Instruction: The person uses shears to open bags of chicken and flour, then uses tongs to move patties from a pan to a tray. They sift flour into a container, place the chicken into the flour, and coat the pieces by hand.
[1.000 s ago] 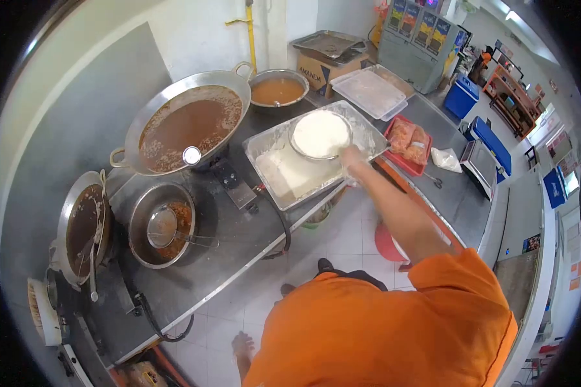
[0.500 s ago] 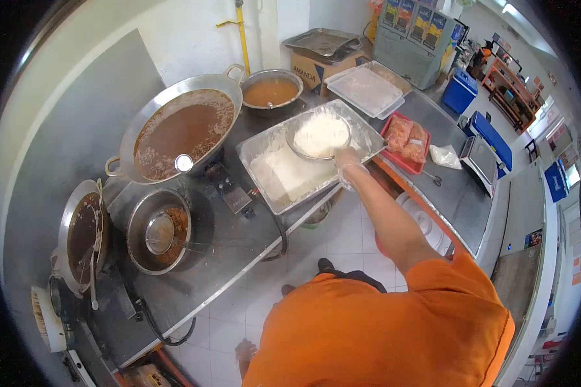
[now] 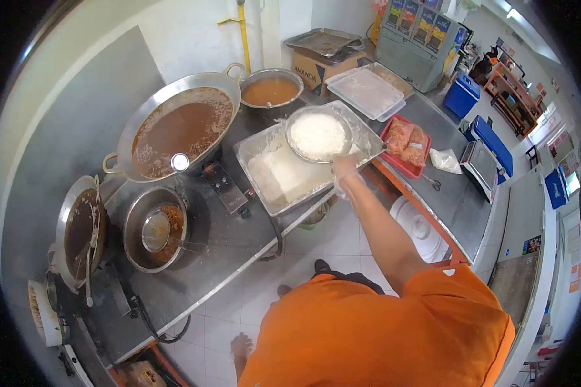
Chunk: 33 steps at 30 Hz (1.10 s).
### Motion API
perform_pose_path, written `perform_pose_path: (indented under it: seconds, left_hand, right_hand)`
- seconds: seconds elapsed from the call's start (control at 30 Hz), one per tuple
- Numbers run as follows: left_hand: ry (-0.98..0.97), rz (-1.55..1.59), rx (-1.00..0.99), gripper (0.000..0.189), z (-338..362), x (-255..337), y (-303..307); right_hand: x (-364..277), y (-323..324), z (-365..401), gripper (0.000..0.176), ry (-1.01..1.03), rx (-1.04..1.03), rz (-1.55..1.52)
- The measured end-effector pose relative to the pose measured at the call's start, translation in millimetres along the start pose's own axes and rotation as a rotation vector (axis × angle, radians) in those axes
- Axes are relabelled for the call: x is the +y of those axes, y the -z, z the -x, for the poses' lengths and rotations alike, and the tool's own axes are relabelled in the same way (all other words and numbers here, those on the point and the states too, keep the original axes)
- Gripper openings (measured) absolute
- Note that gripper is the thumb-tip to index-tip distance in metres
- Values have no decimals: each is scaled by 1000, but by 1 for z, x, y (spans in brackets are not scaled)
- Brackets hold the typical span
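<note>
Round sieve (image 3: 317, 135) loaded with white flour, hovering over the far half of a big metal tray (image 3: 241, 149). More flour (image 3: 284, 177) heaped in the tray's near half. Right hand (image 3: 343, 169) clamped on the sieve's near rim, arm stretched way out across the steel counter (image 3: 206, 258). Left hand (image 3: 241, 346) hanging low beside the orange shirt (image 3: 381, 335), above the tiled floor. Too small to tell whether its fingers are spread or curled, honestly.

Just right of the metal tray: a red tray (image 3: 389, 129) with pale orange chunks of food in it, then a knotted plastic bag (image 3: 445, 160) and a small scale (image 3: 481, 164) further along. Behind the flour tray, a clear lidded container (image 3: 368, 90) and a cardboard box (image 3: 310, 68) with a metal pan lying on top.

Off to the left, a huge wok (image 3: 135, 122) full of brown oil, and a smaller pot (image 3: 265, 73) of orange liquid right behind it. Nearer on the counter, a steel bowl (image 3: 132, 219) with a skimmer resting inside over some browned bits. Beyond that, at the far left end, a dark pan (image 3: 81, 232) of dark liquid. White tub (image 3: 419, 229) on the floor under the counter's right side.
</note>
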State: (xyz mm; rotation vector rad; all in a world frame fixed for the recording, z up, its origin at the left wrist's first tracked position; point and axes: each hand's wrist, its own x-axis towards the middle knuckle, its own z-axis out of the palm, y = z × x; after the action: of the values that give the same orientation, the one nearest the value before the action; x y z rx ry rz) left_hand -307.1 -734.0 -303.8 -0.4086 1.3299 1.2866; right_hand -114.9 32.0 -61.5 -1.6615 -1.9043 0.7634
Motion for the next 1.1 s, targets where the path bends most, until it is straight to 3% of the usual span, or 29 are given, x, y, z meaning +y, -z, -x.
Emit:
perform_pose_path:
  seconds: [0.03,0.07,0.13,0.17,0.23,0.37,0.43,0.47,0.53,0.57,0.63,0.67,0.7,0.77,0.83,0.87,0.93,0.97,1.0,1.07,1.1]
  left_hand:
    - [67,180,-240,15,-6,-4,12]
    - [25,54,-49,15,3,0,-1]
    - [19,-219,348,15,46,24,-56]
    - [-9,-261,345,15,40,21,-51]
    - [-82,-387,342,17,30,13,-45]
    - [-242,-428,391,17,24,-9,-20]
    - [-624,-1382,359,26,-2,-21,4]
    - [-623,-1377,358,26,3,-19,-7]
    - [-193,-747,506,35,27,-17,-28]
    - [-191,-749,507,35,28,-18,-27]
    - [-192,-1043,377,35,21,-17,-24]
    - [-198,-1039,376,35,29,-6,-37]
    - [-118,-931,440,32,44,3,-54]
    - [-24,-830,504,29,53,-2,-55]
    - [-129,-1052,307,24,30,-19,-27]
    - [-138,-1054,309,24,42,-7,-34]
    - [-387,-1423,246,19,66,5,-47]
    - [22,-774,-27,16,-1,-30,7]
    - [27,-777,-29,16,1,-32,8]
    - [-271,-1683,-58,16,15,-24,1]
    - [-271,-1689,-55,16,11,-25,10]
  right_hand:
    - [9,-5,-1,35,36,39,112]
    - [19,-11,-3,36,68,83,224]
    - [2,-6,-3,36,-213,-25,-277]
    - [4,-4,-6,36,-209,-25,-280]
    - [11,4,-13,36,277,-67,418]
    - [-1,3,-1,36,292,-162,575]
    - [-56,49,28,33,213,-282,543]
    - [-54,38,31,33,217,-282,547]
    - [-37,15,41,31,-51,77,257]
    - [-38,19,37,31,-53,76,256]
    - [-35,25,17,34,-61,-190,40]
    - [-27,21,8,36,-65,-277,-33]
    - [6,-10,-10,31,24,-116,-48]
    - [5,-10,1,30,102,36,-61]
    - [-20,16,11,31,-135,-104,-115]
    - [-23,20,9,31,-132,-99,-122]
    - [-25,35,1,29,387,-119,703]
    - [-8,25,-7,29,384,-120,707]
    - [23,-2,-22,29,260,-88,386]
    - [20,-1,-18,28,132,-49,58]
    - [-19,30,6,28,-68,-57,-167]
